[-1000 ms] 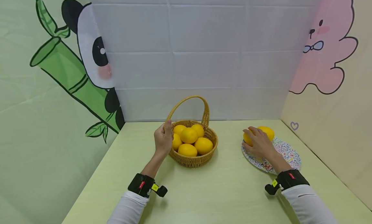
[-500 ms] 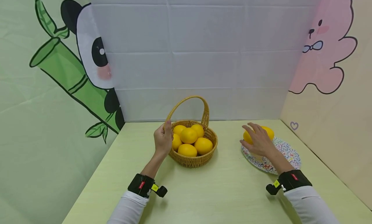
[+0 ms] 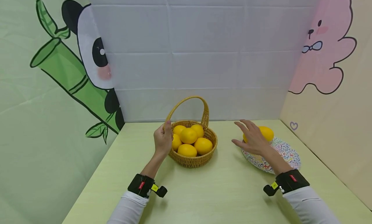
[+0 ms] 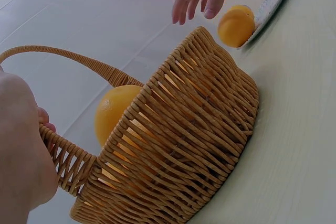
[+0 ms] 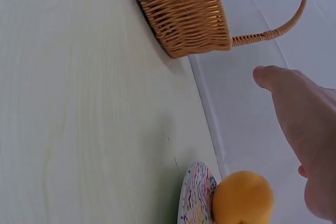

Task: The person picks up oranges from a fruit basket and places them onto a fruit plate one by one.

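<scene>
A wicker basket [image 3: 190, 161] stands on the table, with several oranges [image 3: 189, 135] heaped inside it. My left hand [image 3: 163, 140] grips the left side of the basket's arched handle [image 4: 79, 57]. Over the near left part of a round speckled plate [image 3: 287, 154], my right hand [image 3: 253, 139] hovers with fingers spread and nothing in them. Two oranges lie on the plate; one orange [image 3: 266, 133] shows to the right of that hand, and the other is mostly hidden behind it. In the right wrist view, an orange [image 5: 243, 199] rests against the speckled surface, apart from the hand.
The pale wooden table [image 3: 221, 198] holds the basket and the plate. A grey-white sheet [image 3: 203, 69] closes off the back, a panda-printed sheet [image 3: 58, 120] the left side, and a beige printed sheet [image 3: 334, 130] the right side.
My right hand has let go of the nearer orange on the plate, opened its fingers and moved left and slightly up. The left hand and the basket have stayed put.
</scene>
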`<state>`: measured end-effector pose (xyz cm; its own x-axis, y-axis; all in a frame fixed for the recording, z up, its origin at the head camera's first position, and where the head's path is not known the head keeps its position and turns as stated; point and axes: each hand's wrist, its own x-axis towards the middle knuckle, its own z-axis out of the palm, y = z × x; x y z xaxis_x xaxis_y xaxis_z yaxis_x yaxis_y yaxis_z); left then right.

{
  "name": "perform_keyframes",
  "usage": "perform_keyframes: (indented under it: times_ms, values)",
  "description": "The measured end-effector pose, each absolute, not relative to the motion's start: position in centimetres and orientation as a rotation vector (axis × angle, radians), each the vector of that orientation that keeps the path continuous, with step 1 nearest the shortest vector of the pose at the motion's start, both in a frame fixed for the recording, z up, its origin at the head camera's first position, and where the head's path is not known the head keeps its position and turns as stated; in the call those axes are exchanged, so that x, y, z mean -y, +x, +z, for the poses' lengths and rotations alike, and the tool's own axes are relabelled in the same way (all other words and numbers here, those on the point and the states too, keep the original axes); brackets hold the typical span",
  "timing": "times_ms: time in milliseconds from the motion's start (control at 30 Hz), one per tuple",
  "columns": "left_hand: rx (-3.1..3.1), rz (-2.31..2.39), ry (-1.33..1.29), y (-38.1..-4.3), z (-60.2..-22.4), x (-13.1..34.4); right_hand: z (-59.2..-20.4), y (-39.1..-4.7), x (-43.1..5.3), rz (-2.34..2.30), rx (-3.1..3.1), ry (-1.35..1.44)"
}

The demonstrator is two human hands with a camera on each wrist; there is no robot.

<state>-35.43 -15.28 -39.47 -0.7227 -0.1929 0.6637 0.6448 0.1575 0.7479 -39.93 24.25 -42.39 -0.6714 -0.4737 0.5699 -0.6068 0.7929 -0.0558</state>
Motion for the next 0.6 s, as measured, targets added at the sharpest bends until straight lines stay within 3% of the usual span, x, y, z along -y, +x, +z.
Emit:
perform_keyframes:
  times_ms: [600]
  values:
    - [1.782, -1.629, -0.414, -35.2, -39.3, 15.1, -40.0, -38.5, -18.4, 0.448, 2.443, 0.956]
